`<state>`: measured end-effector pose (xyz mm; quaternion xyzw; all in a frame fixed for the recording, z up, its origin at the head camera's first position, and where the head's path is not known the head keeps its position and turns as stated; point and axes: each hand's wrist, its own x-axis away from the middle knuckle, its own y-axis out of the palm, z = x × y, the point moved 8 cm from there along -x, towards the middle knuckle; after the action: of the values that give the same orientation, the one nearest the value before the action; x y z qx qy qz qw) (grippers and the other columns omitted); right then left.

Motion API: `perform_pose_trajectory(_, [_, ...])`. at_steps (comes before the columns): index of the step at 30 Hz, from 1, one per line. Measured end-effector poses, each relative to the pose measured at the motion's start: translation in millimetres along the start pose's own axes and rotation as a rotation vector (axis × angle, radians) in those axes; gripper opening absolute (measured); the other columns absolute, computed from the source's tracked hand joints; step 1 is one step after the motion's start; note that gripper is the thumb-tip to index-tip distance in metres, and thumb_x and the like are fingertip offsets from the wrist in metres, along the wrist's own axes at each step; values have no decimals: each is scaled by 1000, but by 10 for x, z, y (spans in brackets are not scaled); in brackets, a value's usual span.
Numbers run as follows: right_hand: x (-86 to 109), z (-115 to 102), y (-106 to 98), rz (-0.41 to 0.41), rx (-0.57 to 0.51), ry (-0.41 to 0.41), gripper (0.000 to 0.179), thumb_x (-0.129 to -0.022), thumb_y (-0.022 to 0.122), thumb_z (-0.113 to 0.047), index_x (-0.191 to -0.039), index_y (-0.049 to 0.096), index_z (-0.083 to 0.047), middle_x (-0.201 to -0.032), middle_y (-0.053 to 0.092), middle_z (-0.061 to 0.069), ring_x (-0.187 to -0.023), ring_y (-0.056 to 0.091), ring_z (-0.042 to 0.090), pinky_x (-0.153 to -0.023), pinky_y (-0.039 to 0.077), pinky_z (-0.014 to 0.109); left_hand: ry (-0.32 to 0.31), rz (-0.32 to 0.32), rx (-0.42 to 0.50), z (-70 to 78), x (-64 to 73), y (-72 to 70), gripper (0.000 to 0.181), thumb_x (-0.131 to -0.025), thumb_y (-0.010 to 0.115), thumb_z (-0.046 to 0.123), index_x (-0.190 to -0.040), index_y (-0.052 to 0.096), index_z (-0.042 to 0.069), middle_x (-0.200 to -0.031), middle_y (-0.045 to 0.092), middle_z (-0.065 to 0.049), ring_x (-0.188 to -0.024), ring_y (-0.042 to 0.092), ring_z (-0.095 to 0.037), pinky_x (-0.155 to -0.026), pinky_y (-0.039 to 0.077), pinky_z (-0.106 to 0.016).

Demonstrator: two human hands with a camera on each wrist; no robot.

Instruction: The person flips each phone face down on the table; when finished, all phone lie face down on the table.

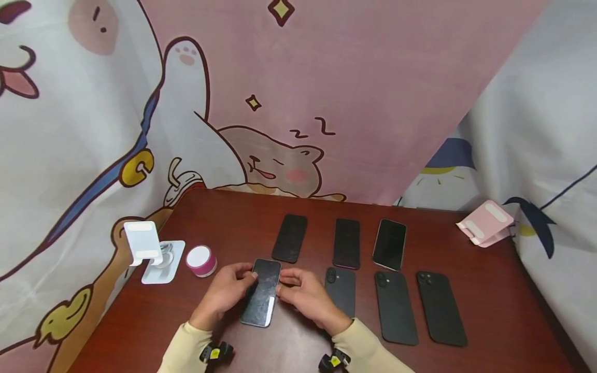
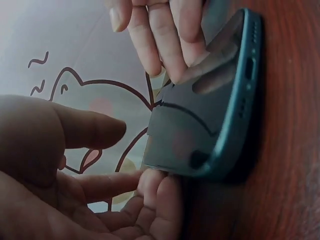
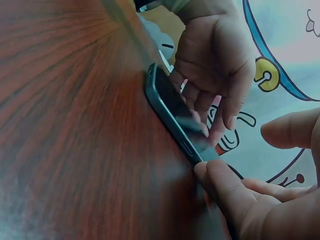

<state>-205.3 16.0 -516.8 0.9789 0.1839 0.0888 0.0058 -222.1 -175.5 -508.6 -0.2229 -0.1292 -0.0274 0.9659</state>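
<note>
Phone (image 1: pixel 262 298): likely light, stiff, slick, fragile; hold long edges.
Left grip (image 1: pixel 227 289): touching edge, thumb apart.
Right grip (image 1: pixel 308 295): touching edge, thumb apart.

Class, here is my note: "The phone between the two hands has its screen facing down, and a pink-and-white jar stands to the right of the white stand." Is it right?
Not quite: the phone between the left hand and right hand has its screen facing up, as the head view shows. The pink-and-white jar does stand to the right of the white stand.
</note>
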Motion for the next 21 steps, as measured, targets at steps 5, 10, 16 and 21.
perform_pose_trajectory(5, [46,-25,16,-7,110,-10,53,-98,73,-15,-142,57,9,-142,62,30,-115,73,32,-88,63,34,1,-52,160,-85,-21,24,38,-100,63,2,-137,62,-9,-109,68,-17,-86,64,-20,-72,60,-34])
perform_pose_trajectory(10, [103,-101,49,-23,239,-61,51,-97,74,-21,-139,62,5,-137,67,26,-115,74,34,-90,64,37,12,-183,324,-65,7,84,45,-102,56,-1,-146,54,-6,-125,68,-25,-98,71,-23,-83,65,-40])
perform_pose_trajectory(16, [115,-156,46,-29,346,-91,48,-99,71,-25,-137,65,3,-133,71,21,-115,74,33,-94,63,40,18,-344,441,18,67,202,54,-104,57,5,-156,43,1,-144,61,-28,-108,71,-20,-86,63,-36])
perform_pose_trajectory(21, [102,-141,27,-28,272,-64,49,-101,71,-23,-139,62,5,-132,71,23,-115,74,34,-89,64,35,8,-426,460,47,106,309,58,-106,60,15,-160,38,9,-149,57,-26,-112,69,-20,-83,63,-39])
